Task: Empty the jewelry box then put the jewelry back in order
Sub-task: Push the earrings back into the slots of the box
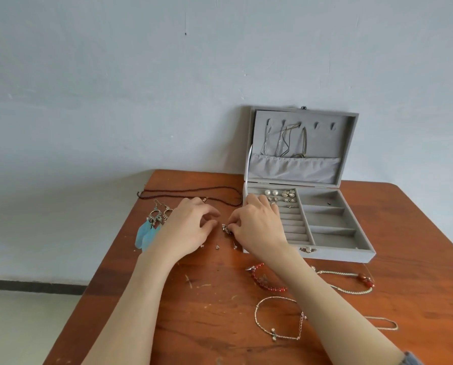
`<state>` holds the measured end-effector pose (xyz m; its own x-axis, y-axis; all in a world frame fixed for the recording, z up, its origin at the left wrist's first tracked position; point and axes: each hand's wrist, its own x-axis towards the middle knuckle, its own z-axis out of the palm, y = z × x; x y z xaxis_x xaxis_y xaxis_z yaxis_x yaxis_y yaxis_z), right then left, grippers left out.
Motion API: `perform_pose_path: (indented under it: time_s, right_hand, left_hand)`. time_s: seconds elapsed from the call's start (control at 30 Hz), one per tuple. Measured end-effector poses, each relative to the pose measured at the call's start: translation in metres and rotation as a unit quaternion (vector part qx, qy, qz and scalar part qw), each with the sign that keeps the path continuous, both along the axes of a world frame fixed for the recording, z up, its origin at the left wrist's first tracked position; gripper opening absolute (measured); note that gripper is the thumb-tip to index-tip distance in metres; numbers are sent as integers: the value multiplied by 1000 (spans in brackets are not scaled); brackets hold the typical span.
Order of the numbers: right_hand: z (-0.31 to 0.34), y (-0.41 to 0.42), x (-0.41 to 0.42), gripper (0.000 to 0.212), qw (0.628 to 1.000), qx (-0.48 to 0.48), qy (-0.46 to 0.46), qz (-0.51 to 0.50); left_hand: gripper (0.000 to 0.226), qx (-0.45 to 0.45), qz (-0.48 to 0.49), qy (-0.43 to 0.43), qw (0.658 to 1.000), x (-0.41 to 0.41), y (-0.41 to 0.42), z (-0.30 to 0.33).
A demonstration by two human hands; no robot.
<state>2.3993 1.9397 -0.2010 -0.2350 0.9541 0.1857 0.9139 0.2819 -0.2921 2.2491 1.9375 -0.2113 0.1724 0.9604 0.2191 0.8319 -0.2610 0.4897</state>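
While the right hand (257, 227) pinches a small sparkly silver piece (225, 228) between curled fingertips just above the wooden table (417, 259), the left hand (187, 227) hovers beside it with fingers loosely bent, holding nothing. Both hands sit just left of the grey jewelry box (322, 233), which stands open at the table's far side — lid upright against the wall, thin chains (285, 140) hanging from the lid's hooks. Pearl studs (271, 192) and small silver earrings (288, 196) fill the far rows of the ring rolls; the side compartments look nearly bare. Blue feather earrings (149, 230) and a dark bead necklace (188, 193) lie to the left. Nearer the person lie a red bead bracelet (266, 281), a silver bracelet (278, 320) and a pale cord necklace (351, 281) — all apart from the box.
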Motion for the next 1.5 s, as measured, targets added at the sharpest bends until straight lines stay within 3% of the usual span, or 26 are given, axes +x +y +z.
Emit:
perform_pose_path:
  time_s: [0.1,0.23,0.37,0.57,0.97,1.1,1.37,1.5]
  right_hand:
    - [-2,0,4,18,1000,-1,24,5]
    - [3,0,14,12,987,-12,163,2]
    - [10,-8,34,9,935,-60,349,-3]
    - [19,-13,67,9,882,-63,468,-14]
    - [17,-4,97,13,866,-28,495,-64]
    - [16,-4,94,14,875,-34,479,-58]
    - [16,2,107,9,856,-14,506,-107]
    - [15,2,107,6,866,-17,489,-102]
  left_hand:
    - [24,-3,-6,20,1000,5,1,-2]
    - [25,3,-15,30,999,11,2,-4]
    - [20,3,-17,26,1000,14,4,-5]
    - [12,5,-17,28,999,20,4,-5]
    - [22,-38,-68,37,996,14,-1,2]
    - [17,-21,-62,38,997,16,1,1]
    - [14,8,-77,54,996,20,4,-3]
    - [11,21,-38,5,999,18,1,1]
